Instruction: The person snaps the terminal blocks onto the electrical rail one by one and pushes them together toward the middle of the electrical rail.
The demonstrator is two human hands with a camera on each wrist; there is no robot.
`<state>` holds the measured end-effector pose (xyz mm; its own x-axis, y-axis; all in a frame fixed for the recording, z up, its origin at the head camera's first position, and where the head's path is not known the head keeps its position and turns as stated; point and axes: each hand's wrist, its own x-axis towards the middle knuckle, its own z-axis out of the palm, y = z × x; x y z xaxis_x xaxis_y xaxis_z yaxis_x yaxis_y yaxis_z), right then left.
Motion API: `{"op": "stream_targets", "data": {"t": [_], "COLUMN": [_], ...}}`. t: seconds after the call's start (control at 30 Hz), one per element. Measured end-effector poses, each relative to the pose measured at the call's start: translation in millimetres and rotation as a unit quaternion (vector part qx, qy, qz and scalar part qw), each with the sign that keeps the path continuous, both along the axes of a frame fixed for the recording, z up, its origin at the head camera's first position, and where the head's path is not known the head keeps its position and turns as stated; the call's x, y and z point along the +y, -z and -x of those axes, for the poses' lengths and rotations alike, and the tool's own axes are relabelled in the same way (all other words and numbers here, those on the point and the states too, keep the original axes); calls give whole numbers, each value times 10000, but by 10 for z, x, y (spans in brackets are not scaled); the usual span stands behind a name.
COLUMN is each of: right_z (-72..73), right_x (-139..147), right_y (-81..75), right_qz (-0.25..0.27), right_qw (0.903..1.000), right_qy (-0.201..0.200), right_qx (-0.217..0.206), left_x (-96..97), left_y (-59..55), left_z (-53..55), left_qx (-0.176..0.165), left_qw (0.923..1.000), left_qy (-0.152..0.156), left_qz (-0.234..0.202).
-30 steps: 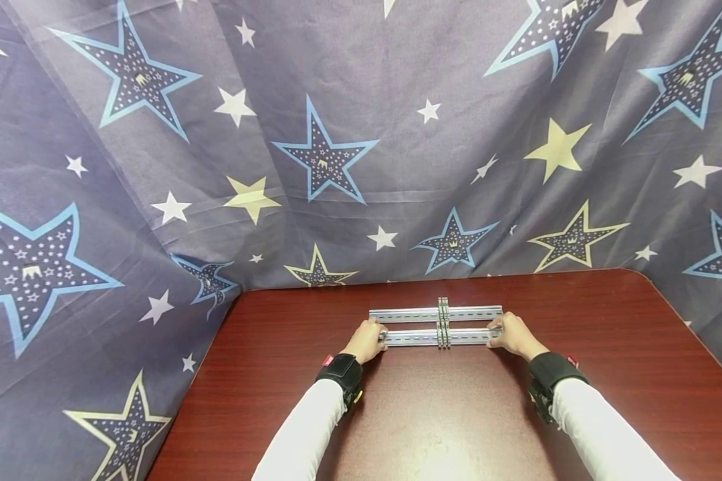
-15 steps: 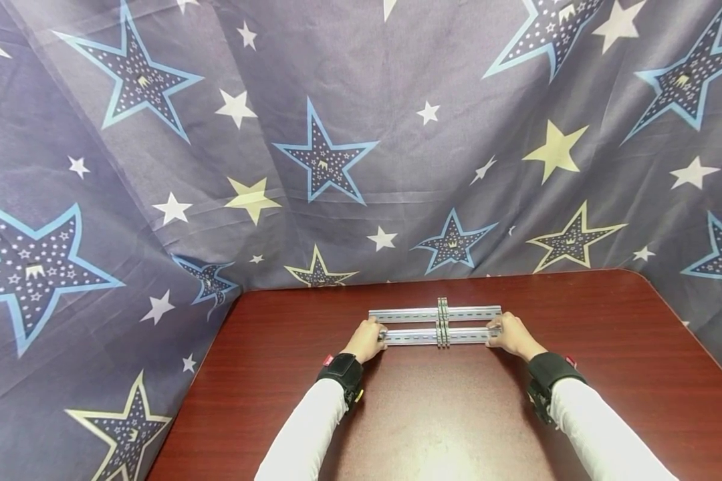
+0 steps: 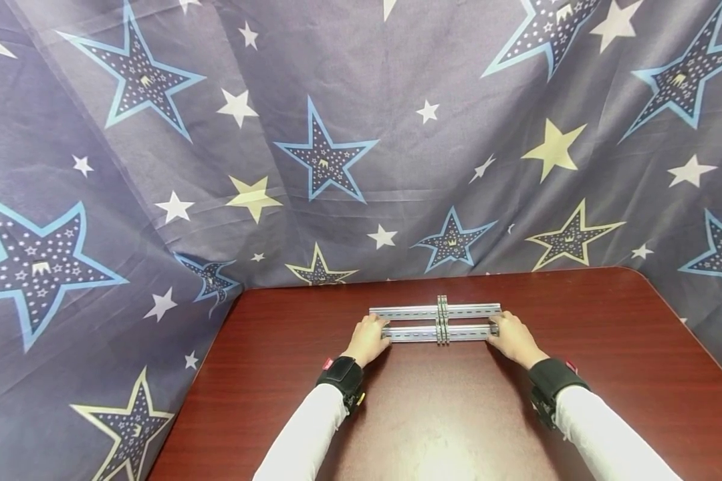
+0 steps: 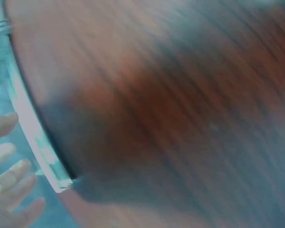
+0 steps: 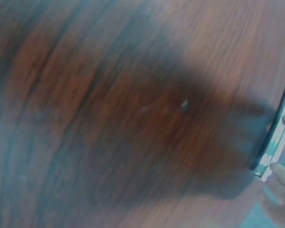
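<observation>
Two slotted metal DIN rails lie parallel across the table: a near rail (image 3: 412, 335) and a far rail (image 3: 406, 312). Several thin upright pieces (image 3: 442, 332), resembling terminal blocks, sit side by side at mid-length on both. My left hand (image 3: 367, 339) is at the near rail's left end; the left wrist view shows its fingers (image 4: 13, 176) spread beside the rail (image 4: 34, 126), not curled round it. At the right end is my right hand (image 3: 513, 339), its fingers (image 5: 281, 178) loosely extended by the rail edge (image 5: 277, 137). Whether fingertips touch metal is unclear.
The reddish-brown wooden table (image 3: 289, 374) reaches back to a grey-purple curtain (image 3: 391, 167) printed with stars, which also hangs along the left side. Black bands (image 3: 343, 376) with small devices are strapped round both wrists over white sleeves.
Both hands held the near rail's ends earlier; their fingers have now loosened and spread. The rails keep nearly the same place, and the view has shifted slightly.
</observation>
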<state>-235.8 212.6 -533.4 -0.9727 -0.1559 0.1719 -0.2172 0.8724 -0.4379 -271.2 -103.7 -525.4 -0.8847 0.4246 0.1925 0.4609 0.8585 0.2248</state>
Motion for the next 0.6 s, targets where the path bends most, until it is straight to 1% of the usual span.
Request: {"op": "stream_targets", "data": {"t": [0.07, 0.1, 0.17, 0.27, 0.33, 0.37, 0.43, 0.5, 0.6], "right_z": [-42, -70, -136, -266, -373, -429, -540, -638, -756], "right_x": [-41, -69, -124, -226, -303, -340, -411, -472, -543], "right_y": [-51, -83, -140, -213, -254, -271, -297, -309, -291], "right_qz": [-117, -161, -249, -464, -584, -651, -710, -703, -608], "right_qw": [9998, 9995, 9986, 9963, 9949, 9943, 9942, 9945, 9949], "right_qy": [77, 99, 112, 93, 103, 111, 135, 153, 180], "right_qx": [155, 244, 450, 723, 815, 832, 801, 762, 781], "left_x": [10, 17, 51, 120, 178, 209, 270, 325, 386], "left_y": [-60, -96, -158, -233, -263, -274, -291, -299, -307], "left_z": [-52, -83, -152, -283, -380, -431, -539, -642, -796], "left_qx": [101, 205, 462, 935, 1117, 1148, 1095, 981, 803], "left_qw": [9998, 9996, 9986, 9954, 9935, 9931, 9935, 9945, 9956], "left_qy": [-60, -77, -102, -126, -167, -204, -292, -365, -469], "left_qz": [-148, -187, -216, -170, -126, -92, -51, -15, -92]}}
